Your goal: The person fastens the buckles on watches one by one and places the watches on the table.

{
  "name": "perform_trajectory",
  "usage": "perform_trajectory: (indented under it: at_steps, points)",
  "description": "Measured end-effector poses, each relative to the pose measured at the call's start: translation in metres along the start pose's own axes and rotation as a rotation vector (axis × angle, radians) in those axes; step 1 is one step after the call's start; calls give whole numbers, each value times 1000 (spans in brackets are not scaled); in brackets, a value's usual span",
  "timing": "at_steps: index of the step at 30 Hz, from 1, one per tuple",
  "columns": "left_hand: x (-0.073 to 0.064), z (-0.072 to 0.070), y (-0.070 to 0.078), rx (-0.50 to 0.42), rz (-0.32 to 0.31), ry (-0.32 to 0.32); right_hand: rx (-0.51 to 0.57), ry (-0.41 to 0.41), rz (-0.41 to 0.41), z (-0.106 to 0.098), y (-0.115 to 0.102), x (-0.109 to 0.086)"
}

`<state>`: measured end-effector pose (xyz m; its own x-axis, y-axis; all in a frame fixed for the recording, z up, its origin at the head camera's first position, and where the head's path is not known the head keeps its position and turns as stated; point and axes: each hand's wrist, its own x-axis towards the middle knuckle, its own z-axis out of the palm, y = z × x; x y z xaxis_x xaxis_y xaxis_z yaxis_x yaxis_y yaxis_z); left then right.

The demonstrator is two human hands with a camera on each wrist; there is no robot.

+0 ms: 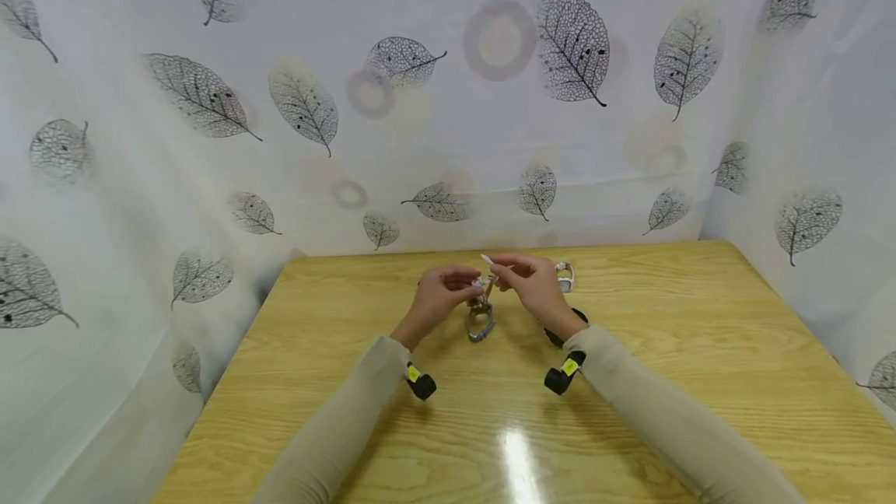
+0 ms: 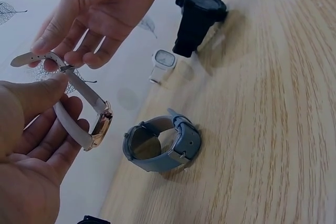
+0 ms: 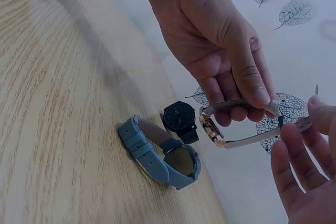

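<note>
A wristwatch with a pale strap and rose-gold case is held in the air between both hands. My left hand pinches its strap near the buckle, between thumb and fingers. The strap's free end, with punched holes, is pinched by my right hand and passes at the buckle; whether it is fastened I cannot tell. Below the hands, a blue-grey watch stands on its looped strap on the table. In the head view the held watch is small and partly hidden by fingers.
On the wooden table, a white watch and a chunky black watch lie by my right hand. A round-dialled black watch lies beyond the blue-grey one. A leaf-patterned curtain surrounds the table's back and sides.
</note>
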<state>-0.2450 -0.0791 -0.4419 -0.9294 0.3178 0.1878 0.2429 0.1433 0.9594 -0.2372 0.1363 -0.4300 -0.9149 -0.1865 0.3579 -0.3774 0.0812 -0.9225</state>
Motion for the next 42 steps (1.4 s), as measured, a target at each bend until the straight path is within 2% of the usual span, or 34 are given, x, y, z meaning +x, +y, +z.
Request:
perform_trajectory:
  at_steps: [4,10,18,31,42]
  points:
    - [0,0,-2,1,-16,13,-17,-12,-12,0,1,-1]
    - [-1,0,-4,10,14,13,-44,-31,-18,-3,4,-1]
    - [-1,-2,-4,40,27,20,-135,-132,30,-12,4,-1]
    - [-4,-5,-3,52,49,-13,-417,-235,-67,-18,-6,2]
    - [-6,-5,-3,91,34,-21,-477,-297,-84,-18,-5,4]
